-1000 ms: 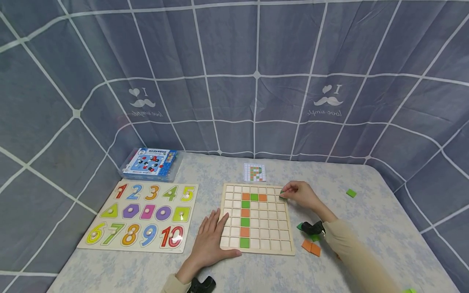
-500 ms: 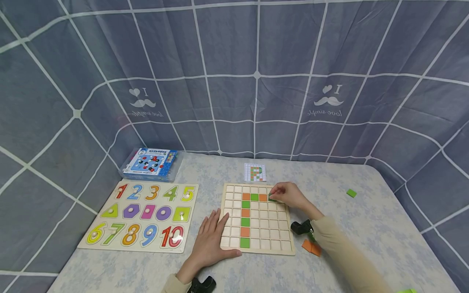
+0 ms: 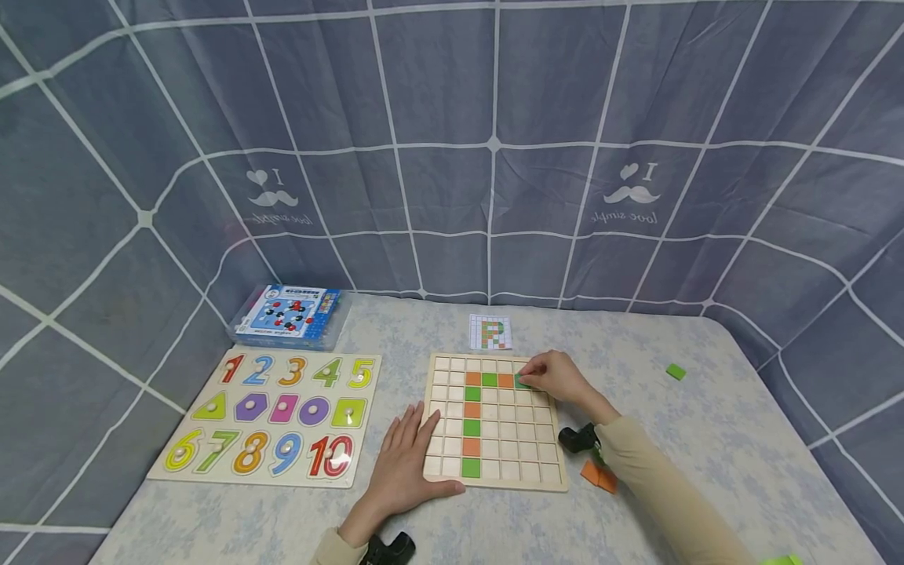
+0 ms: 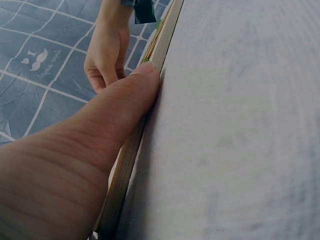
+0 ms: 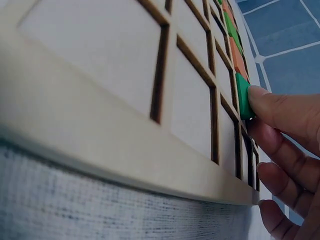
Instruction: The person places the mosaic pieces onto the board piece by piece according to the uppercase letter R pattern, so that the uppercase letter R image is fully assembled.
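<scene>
A wooden grid board (image 3: 523,487) lies in the middle of the table, with green and orange square tiles in a column and along an upper row. My right hand (image 3: 561,377) pinches a green tile (image 5: 243,97) between thumb and fingers. That tile sits at a cell of the upper row, right beside an orange tile (image 5: 238,57), and looks slightly tilted in the right wrist view. Spread flat, my left hand (image 3: 402,463) rests over the board's left edge. Its thumb (image 4: 135,90) lies along the front rim.
Behind the board lies a small pattern card (image 3: 490,333). Orange tiles (image 3: 599,476) lie right of it, partly under the right forearm, and a green tile (image 3: 676,371) farther off. At left are a number puzzle board (image 3: 264,417) and a boxed set (image 3: 288,316).
My right hand has moved left from the board's right edge, carrying the green tile to the cell beside the orange one. My left hand has stayed still.
</scene>
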A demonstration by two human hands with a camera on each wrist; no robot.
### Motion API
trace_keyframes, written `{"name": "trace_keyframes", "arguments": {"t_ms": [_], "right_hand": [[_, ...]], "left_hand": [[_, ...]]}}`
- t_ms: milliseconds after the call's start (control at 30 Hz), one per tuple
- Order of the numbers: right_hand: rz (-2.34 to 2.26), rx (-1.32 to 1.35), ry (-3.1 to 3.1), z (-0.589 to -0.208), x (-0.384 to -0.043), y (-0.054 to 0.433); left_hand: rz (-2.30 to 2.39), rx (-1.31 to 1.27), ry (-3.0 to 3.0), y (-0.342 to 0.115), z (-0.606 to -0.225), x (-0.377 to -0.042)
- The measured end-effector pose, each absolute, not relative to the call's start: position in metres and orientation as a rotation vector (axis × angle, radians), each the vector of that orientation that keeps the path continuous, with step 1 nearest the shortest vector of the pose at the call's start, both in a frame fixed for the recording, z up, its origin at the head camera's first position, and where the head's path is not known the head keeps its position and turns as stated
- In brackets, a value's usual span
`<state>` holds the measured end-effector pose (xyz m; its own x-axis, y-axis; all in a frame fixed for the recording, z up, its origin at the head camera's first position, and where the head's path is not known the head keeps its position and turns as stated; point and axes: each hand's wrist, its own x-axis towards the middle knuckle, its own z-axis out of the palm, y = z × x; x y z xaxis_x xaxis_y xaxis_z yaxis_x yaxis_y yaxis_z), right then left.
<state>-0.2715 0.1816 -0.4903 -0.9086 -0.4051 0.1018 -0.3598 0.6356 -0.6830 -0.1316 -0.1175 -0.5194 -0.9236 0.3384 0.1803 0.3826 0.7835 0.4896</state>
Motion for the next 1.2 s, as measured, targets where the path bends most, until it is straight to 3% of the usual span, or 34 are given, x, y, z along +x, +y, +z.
{"name": "trace_keyframes", "arguments": {"t_ms": [467,1200], "right_hand": [[-1.155,-0.711,2.809,-0.490,-0.268,0.204],[-1.324,-0.061,3.139,-0.471,-0.268,0.342]], "left_hand": [[-0.826,-0.602,-2.889,-0.116,-0.523,-0.132],[-0.815,-0.582,-2.888,-0.117,-0.520,-0.131]]}}
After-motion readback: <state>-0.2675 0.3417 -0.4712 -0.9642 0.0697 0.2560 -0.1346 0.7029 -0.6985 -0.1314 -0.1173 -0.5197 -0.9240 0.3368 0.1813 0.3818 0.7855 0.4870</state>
